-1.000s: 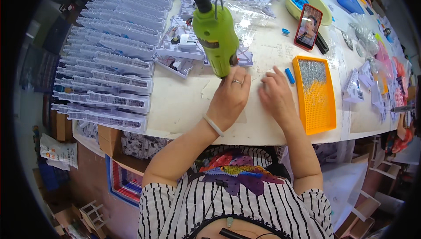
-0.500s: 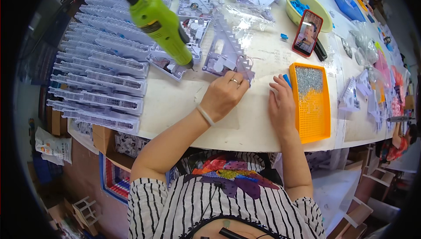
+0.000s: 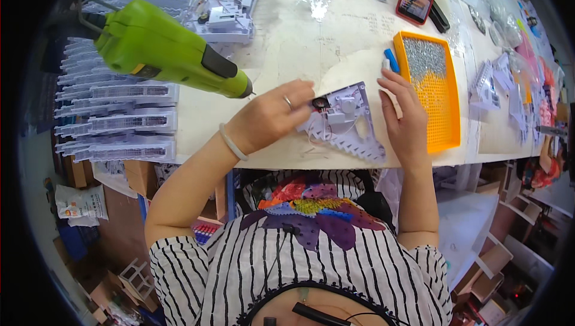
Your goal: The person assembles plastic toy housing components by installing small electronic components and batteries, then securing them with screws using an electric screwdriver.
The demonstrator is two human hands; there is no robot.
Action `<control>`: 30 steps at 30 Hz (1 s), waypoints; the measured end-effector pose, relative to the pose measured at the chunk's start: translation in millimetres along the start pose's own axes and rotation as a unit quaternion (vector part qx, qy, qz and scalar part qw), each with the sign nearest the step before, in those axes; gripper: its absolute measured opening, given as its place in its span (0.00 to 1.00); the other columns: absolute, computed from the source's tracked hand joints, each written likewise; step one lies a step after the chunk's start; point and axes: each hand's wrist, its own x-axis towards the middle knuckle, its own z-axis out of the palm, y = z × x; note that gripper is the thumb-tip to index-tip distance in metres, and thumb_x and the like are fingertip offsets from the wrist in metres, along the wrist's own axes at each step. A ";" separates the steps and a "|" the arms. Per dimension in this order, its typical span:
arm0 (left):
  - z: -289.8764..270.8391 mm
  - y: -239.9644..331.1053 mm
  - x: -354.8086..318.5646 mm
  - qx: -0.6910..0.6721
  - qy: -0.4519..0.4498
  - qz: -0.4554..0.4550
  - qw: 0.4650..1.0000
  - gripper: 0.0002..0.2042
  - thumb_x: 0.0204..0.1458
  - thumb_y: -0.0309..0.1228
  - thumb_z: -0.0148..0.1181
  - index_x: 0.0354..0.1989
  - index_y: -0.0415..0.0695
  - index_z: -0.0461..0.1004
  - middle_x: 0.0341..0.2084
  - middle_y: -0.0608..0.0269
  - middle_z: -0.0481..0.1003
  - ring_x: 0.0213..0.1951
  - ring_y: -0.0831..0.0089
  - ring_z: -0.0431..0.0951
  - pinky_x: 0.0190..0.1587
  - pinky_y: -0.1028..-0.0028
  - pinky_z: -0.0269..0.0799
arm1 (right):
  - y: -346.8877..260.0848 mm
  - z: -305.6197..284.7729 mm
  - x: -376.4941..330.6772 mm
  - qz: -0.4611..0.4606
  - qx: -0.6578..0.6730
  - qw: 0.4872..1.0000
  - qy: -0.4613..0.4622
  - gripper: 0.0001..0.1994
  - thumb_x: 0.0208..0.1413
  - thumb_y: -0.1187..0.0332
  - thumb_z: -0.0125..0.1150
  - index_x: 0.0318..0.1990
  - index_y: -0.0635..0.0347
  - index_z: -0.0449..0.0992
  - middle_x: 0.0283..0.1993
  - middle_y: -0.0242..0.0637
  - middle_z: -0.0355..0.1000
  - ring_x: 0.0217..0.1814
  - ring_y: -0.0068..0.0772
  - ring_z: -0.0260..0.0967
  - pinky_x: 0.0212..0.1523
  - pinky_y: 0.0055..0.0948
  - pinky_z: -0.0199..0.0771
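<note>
Head view: the grey plastic part [image 3: 343,123] lies flat on the tabletop [image 3: 287,38], just left of the orange tray [image 3: 442,122]. Left hand [image 3: 269,116] has its grip pinched on the part's left end. Right hand [image 3: 407,116] rests loose and open-fingered against its right side. Green power screwdriver [image 3: 168,50] hangs well left of the tray.

At the near edge of the bench [image 3: 281,44], the left hand [image 3: 269,116] pinches a small dark part against a grey plastic piece [image 3: 344,122] with toothed edges. The right hand [image 3: 407,116] rests open just beside that piece, fingers touching an orange tray [image 3: 440,110] of small metal bits. A green power screwdriver [image 3: 162,47] hangs over the bench's left side, above stacked grey plastic pieces [image 3: 120,110].
</note>
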 end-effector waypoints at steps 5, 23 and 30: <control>6.8 12.8 15.0 -0.117 0.064 -0.263 0.955 0.13 0.53 0.20 0.65 0.48 0.36 0.79 0.45 0.48 0.80 0.45 0.54 0.81 0.48 0.63 0.77 | -6.1 0.0 -9.9 0.068 0.064 0.994 -0.052 0.13 0.58 0.77 0.67 0.51 0.63 0.78 0.50 0.44 0.77 0.48 0.42 0.78 0.47 0.34 0.80; 26.5 -2.9 41.2 -0.111 0.096 -0.242 0.959 0.04 0.52 0.20 0.65 0.36 0.39 0.83 0.35 0.54 0.82 0.37 0.58 0.81 0.42 0.66 0.78 | 80.5 36.9 205.3 -0.042 -0.058 0.997 0.026 0.10 0.62 0.71 0.59 0.48 0.62 0.77 0.45 0.52 0.77 0.47 0.59 0.75 0.49 0.47 0.74; 25.1 -11.6 41.3 -0.245 0.126 -0.329 0.903 0.09 0.55 0.25 0.66 0.44 0.39 0.83 0.40 0.52 0.81 0.41 0.59 0.82 0.43 0.67 0.79 | 115.3 97.7 346.1 -0.003 -0.109 0.994 0.007 0.11 0.57 0.67 0.65 0.44 0.62 0.82 0.45 0.49 0.79 0.53 0.54 0.74 0.54 0.48 0.75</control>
